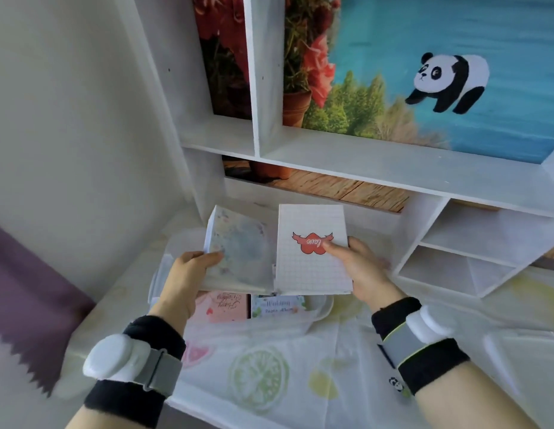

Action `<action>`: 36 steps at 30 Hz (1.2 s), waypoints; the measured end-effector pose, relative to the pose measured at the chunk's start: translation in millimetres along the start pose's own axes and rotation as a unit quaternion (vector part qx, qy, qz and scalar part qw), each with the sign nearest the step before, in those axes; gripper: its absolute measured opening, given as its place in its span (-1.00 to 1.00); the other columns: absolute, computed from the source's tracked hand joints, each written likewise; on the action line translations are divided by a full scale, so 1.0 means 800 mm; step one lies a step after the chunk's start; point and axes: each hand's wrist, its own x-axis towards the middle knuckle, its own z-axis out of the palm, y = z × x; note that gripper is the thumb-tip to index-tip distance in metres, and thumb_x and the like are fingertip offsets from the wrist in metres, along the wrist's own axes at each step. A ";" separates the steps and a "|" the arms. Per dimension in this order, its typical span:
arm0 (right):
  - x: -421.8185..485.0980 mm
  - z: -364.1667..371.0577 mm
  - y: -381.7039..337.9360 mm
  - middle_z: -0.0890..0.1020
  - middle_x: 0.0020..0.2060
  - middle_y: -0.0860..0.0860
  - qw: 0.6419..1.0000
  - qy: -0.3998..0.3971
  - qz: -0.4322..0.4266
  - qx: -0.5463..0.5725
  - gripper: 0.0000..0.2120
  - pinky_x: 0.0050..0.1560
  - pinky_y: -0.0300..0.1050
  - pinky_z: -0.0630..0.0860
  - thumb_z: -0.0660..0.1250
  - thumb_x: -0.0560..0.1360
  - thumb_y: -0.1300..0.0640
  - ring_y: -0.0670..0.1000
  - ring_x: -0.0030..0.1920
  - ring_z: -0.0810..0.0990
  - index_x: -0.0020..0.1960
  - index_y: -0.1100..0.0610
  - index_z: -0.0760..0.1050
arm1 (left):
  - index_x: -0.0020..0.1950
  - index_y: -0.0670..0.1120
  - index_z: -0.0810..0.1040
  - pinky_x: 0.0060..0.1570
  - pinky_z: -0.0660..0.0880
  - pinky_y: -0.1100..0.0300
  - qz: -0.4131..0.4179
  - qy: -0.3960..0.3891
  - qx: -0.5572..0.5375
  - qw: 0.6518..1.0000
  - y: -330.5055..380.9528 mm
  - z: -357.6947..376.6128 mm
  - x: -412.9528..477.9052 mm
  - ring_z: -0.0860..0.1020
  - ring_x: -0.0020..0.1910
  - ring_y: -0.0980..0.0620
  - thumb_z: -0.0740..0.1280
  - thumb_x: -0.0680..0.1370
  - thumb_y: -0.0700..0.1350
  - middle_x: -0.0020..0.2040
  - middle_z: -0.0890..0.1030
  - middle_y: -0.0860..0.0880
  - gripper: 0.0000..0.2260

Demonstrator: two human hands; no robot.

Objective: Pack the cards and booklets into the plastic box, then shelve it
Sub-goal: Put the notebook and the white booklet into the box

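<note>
My left hand (189, 274) grips a pastel watercolour booklet (238, 249) by its lower left edge. My right hand (359, 267) holds a white grid-pattern booklet (309, 267) with a red winged heart on its cover, thumb pressed on the heart. Both booklets hover side by side over the clear plastic box (319, 308) on the table. Inside the box lie a pink "Happy Birthday" card (223, 306) and a "Wedding Photo Album" card (278, 306), partly hidden under the held booklets.
A white shelf unit (362, 162) rises behind the box, with small cubbies (461, 258) at the right. A fruit-print cloth (260, 376) covers the table. A purple fabric (24, 305) lies at the left. A translucent lid-like piece (523, 345) sits at the right edge.
</note>
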 end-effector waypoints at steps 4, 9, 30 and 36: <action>0.024 0.050 0.033 0.67 0.09 0.12 0.995 -0.026 0.031 -0.093 -0.73 0.13 0.11 0.58 0.36 0.48 0.14 0.11 0.08 0.65 0.16 0.20 0.53 | 0.00 -0.19 0.58 -0.09 0.51 0.00 -0.040 -0.010 0.021 0.999 -0.020 -0.035 0.025 0.60 -0.23 -0.15 0.42 0.43 -0.11 -0.18 0.65 -0.17 -0.78; 0.043 0.078 0.078 0.60 0.09 0.13 0.967 -0.012 0.120 -0.224 -0.64 0.14 0.05 0.52 0.26 0.42 0.04 0.16 0.11 0.59 0.18 0.15 0.42 | -0.01 -0.21 0.54 -0.11 0.54 -0.02 -0.099 -0.020 0.050 0.994 -0.054 -0.052 0.056 0.60 -0.22 -0.19 0.32 0.56 -0.17 -0.15 0.61 -0.23 -0.89; 0.056 0.100 0.108 0.46 0.14 0.15 0.886 0.033 0.078 -0.456 -0.50 0.00 -0.06 0.49 0.18 0.51 0.29 0.14 0.10 0.49 0.43 0.21 0.18 | 0.36 -0.34 0.37 -0.25 0.41 0.25 -0.071 -0.024 0.336 0.939 -0.084 -0.041 0.088 0.32 -0.36 0.04 0.14 0.59 -0.32 -0.26 0.36 0.01 -0.66; 0.047 0.111 0.102 0.59 0.10 0.12 0.830 -0.076 -0.039 -0.552 -0.73 0.10 -0.02 0.49 0.17 0.50 0.22 0.18 0.15 0.52 0.17 0.20 0.48 | 0.50 -0.18 0.26 0.38 0.22 0.16 0.017 -0.146 0.455 0.878 -0.070 -0.015 0.068 0.27 0.48 -0.12 0.16 0.61 -0.22 0.52 0.27 -0.15 -0.56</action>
